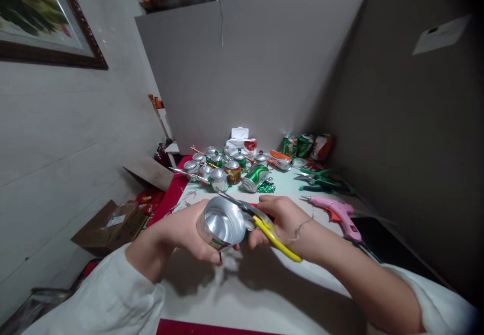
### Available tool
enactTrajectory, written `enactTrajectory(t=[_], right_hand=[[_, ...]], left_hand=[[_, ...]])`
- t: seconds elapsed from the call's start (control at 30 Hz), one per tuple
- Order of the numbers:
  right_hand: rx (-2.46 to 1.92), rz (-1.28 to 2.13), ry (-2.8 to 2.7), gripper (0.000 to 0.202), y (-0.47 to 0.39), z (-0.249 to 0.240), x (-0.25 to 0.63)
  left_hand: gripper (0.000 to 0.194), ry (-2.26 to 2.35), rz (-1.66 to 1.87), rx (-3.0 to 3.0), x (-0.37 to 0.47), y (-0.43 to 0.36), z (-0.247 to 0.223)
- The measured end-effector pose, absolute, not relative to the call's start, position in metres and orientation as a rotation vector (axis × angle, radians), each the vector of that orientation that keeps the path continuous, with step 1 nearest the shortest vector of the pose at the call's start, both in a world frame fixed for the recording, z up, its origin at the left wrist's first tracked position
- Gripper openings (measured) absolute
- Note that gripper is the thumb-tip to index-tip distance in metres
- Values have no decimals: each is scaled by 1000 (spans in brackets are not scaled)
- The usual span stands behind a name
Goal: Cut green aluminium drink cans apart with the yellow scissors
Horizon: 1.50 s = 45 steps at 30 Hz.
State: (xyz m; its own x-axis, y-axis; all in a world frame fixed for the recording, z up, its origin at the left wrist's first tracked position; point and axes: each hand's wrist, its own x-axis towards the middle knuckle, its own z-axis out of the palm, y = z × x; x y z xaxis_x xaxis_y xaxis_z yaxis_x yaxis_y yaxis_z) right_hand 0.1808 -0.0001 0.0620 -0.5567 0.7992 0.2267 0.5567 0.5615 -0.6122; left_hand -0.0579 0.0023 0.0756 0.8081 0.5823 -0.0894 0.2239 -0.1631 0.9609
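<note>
My left hand (185, 229) is closed around a cut-open aluminium can (223, 221), tilted so that its bare silver inside faces me. Scissors (278, 239) with a yellow handle are in my right hand (283, 219); their dark blades reach left across the can's upper rim. Whether the blades grip the metal I cannot tell. A thin silver strip (302, 225) curls over my right wrist. Just beyond the hands, a green can (255, 178) lies on its side beside green metal scraps (266, 186).
Several small can-made pots (219, 179) stand at the back left. Crushed cans (305, 146) lean against the grey panel (245, 73). On the right are green-handled pruners (321, 179) and a pink glue gun (336, 211). A cardboard box (108, 229) sits lower left.
</note>
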Motion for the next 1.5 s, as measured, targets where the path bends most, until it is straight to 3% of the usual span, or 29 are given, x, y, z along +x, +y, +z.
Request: enactTrajectory(t=[0.13,0.27,0.53,0.63,0.7,0.83,0.93,1.07,1.5], right_hand=[[-1015,720,-2350,63,3,58,182],[-1025,775,-2267,70,7,52,181],[-1289,869,-2024,65,12,40,176],[-1352,875,-2019,65,13,34,173],[-1345,877,-2028,64,13,30,172],[-1287,732,-2196,61,12,34,175],[-1328,577,-2301,62,8,44,177],[-1373,555,-2322,69,5,50,175],[-1343,518,-2297,60,7,39,173]], left_hand=[[41,565,260,1682,-62,4,79],[51,603,377,1646,-68,7,77],[113,878,756,1708,-68,6,71],[119,1049,839,1865,-60,5,67],[108,1140,870,1906,-56,5,67],[58,1264,866,1971,-50,2,70],[42,1288,800,2035,-47,-2,70],[38,1333,730,2062,-47,-3,67],[40,1328,612,2078,-57,-1,69]])
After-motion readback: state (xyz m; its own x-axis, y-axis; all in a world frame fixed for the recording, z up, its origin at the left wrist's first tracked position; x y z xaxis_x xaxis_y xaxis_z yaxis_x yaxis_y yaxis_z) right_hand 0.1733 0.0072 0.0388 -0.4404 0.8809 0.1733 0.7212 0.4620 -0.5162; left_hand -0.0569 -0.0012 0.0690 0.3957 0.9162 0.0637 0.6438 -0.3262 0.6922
